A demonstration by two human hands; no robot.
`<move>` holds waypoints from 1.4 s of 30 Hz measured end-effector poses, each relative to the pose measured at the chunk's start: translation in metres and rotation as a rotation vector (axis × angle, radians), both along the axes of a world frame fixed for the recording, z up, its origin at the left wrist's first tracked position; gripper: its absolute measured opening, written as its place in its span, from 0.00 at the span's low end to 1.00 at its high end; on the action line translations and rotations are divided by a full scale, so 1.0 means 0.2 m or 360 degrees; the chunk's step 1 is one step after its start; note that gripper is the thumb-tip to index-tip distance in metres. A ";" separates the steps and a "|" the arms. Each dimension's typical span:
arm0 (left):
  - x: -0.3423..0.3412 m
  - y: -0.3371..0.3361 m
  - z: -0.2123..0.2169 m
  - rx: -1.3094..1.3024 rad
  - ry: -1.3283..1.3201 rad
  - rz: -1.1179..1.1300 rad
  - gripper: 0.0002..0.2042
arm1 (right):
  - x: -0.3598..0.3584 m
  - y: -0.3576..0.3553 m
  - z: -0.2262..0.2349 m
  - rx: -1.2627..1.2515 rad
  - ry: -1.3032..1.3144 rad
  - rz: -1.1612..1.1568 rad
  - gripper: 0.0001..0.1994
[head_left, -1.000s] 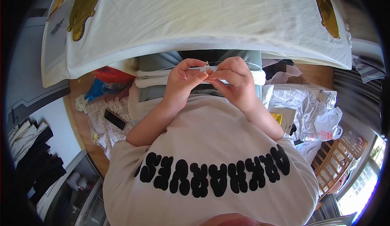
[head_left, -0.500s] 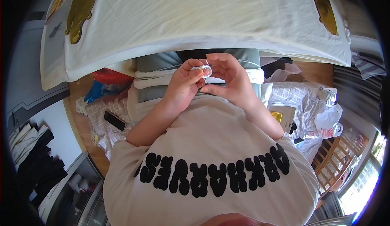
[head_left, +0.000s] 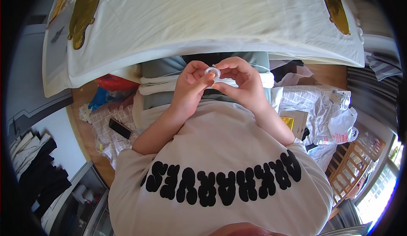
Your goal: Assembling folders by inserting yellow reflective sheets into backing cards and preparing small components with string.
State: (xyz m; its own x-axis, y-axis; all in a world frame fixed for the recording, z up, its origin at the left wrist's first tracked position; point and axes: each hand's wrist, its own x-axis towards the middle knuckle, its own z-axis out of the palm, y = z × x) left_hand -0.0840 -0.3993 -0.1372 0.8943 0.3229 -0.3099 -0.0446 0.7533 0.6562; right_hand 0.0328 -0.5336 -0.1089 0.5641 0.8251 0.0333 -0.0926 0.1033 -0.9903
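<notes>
Just beyond my shirt front, over my lap, my two hands meet around a small ring-shaped coil of white cord [head_left: 213, 72]. My left hand [head_left: 190, 85] pinches it, with the thumb tip lying against the ring. From the other side my right hand [head_left: 242, 83] grips its edge, fingers curled and thumb underneath; parts of those fingertips are hidden. Beneath the hands a folded white cloth [head_left: 159, 86] lies across my grey-green trouser legs.
Ahead, a cream cloth-covered table [head_left: 212, 15] carries gold shiny pieces [head_left: 85, 15] at both sides. A phone [head_left: 120, 128] rests on checked fabric at left. On the right are a plastic bag [head_left: 342, 126], a flat box [head_left: 299, 121] and a wooden slatted rack [head_left: 349, 172].
The loose white cord loop has become a tighter, rounder ring. My right fingers and thumb have closed in toward it, and the trailing strand no longer shows.
</notes>
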 end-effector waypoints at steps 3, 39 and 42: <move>0.00 -0.01 0.00 0.0111 0.0008 0.0037 0.10 | 0.01 -0.01 -0.01 0.0052 0.0432 -0.0027 0.15; 0.04 0.01 -0.06 0.0568 0.0304 -0.0303 0.07 | 1.78 -1.39 0.45 -0.0676 -0.0805 -0.1957 0.12; 0.02 0.03 -0.06 0.0571 0.0328 -0.0283 0.07 | 1.78 -1.38 0.43 -0.0731 -0.0859 -0.1964 0.12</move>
